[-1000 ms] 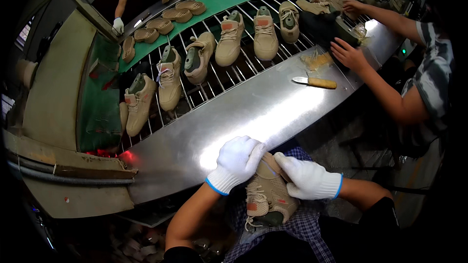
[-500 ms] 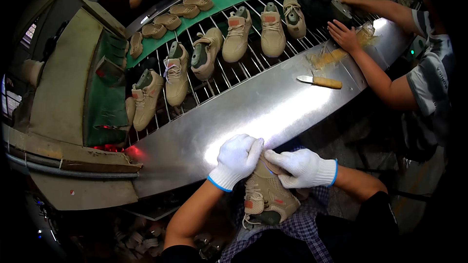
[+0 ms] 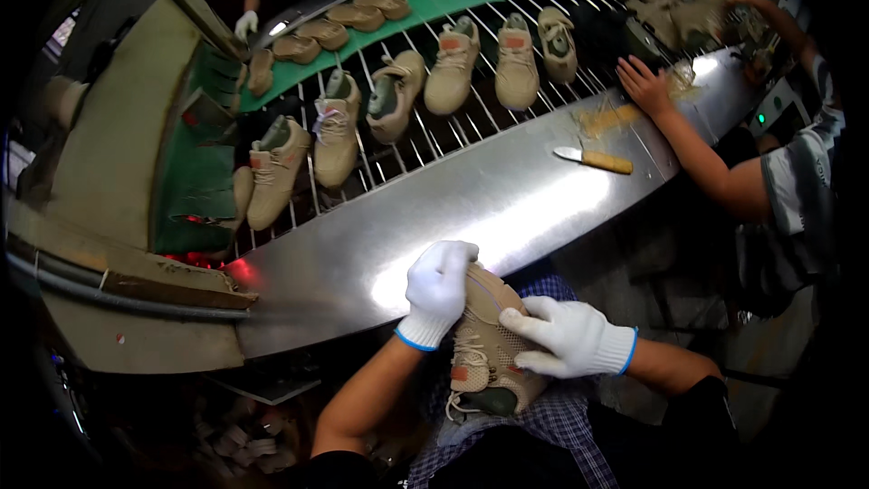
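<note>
Tilted toe up over my lap is a tan mesh sneaker [image 3: 487,344] with pale laces, a small orange-red tag and a dark green last [image 3: 490,401] inside. My left hand [image 3: 441,282], in a white knit glove, is closed on the sneaker at its toe. My right hand [image 3: 572,337], gloved the same way, grips the sneaker along its side, fingers pressed on the upper near the toe edge. The fingers under the sneaker are hidden.
Beyond the metal ledge [image 3: 362,244], tan sneakers [image 3: 337,140] stand on a wire rack, with tan soles [image 3: 323,33] on a green belt behind. A wooden-handled knife [image 3: 605,161] lies on the ledge. A co-worker's hand [image 3: 644,86] rests at right; another's gloved hand [image 3: 246,25] is far left.
My right hand has slid down the sneaker's side, away from the toe, and its fingers have spread. The far co-worker's gloved hand has moved left; the right co-worker's other arm has reached farther out.
</note>
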Available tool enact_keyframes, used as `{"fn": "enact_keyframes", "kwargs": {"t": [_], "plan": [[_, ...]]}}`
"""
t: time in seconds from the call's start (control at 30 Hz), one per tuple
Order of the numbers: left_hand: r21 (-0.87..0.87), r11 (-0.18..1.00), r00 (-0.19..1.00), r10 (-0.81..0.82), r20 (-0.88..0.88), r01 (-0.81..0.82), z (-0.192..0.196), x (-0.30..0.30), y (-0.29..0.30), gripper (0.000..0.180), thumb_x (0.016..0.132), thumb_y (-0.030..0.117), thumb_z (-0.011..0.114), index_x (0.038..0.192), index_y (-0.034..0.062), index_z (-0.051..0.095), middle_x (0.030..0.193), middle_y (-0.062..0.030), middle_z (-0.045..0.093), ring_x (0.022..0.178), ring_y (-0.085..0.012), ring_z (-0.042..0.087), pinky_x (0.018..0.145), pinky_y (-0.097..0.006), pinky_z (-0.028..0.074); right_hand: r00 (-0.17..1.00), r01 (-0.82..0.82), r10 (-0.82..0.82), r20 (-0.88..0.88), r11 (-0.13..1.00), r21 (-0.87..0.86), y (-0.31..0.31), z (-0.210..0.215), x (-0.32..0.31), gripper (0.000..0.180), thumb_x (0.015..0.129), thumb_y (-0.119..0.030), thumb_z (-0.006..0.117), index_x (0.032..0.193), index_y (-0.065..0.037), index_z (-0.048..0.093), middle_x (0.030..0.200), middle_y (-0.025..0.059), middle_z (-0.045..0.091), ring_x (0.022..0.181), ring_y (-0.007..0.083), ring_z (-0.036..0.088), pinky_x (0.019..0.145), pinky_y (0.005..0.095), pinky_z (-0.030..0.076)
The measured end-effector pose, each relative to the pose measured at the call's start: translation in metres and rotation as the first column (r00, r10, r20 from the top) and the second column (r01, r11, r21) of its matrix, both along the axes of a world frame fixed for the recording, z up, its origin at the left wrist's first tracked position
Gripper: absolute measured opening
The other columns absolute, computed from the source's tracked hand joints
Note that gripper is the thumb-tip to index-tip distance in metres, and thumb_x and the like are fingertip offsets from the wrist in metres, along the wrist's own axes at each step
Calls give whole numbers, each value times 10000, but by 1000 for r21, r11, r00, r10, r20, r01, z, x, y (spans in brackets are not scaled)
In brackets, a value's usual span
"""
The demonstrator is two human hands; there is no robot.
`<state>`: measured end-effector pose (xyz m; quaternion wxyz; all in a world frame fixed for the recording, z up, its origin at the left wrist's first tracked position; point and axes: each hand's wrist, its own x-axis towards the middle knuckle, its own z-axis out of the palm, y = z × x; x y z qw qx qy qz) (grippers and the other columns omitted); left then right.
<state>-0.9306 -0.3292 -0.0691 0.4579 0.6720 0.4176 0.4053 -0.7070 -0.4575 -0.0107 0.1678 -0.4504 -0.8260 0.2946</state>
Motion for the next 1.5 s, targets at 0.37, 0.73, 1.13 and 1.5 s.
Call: {"fn": "enact_keyframes", "kwargs": {"t": [0.37,0.73,1.13,1.5], "plan": [[-560,827,864,251,436,42,16,-4,-30,275,1010,107,530,1238,-12,627,1170,-109,665,1067,-175,630,975,-301,517,981,145,-130,144,985,-97,36,27,-27,824,959,-666,644,1605,-203,427,1314,246,662,954,415,760,839,460,627],[-541,819,823,166,544,193,32,-34,-60,544,1082,197,515,1549,-40,370,1462,-223,514,1405,-325,492,1175,-469,430,894,191,-131,-428,976,100,31,86,-22,993,845,-272,888,1590,82,335,1392,295,627,1287,360,665,1095,402,525],[-562,759,906,-422,-39,329,56,-96,-41,895,802,382,930,1482,-15,505,1333,-182,683,1187,-274,679,1032,-447,555,429,-201,-646,-631,613,-764,-10,-105,-16,704,1147,-501,397,1608,30,387,1627,174,460,1502,287,436,1289,409,304],[-349,764,407,-603,-686,543,71,-15,-59,1066,732,681,872,1475,13,500,1288,-261,701,1185,-413,702,1011,-454,565,998,19,-33,-51,970,-244,32,17,-19,629,1015,-474,614,1509,-88,564,1315,209,707,1192,357,704,1070,405,542]]}}
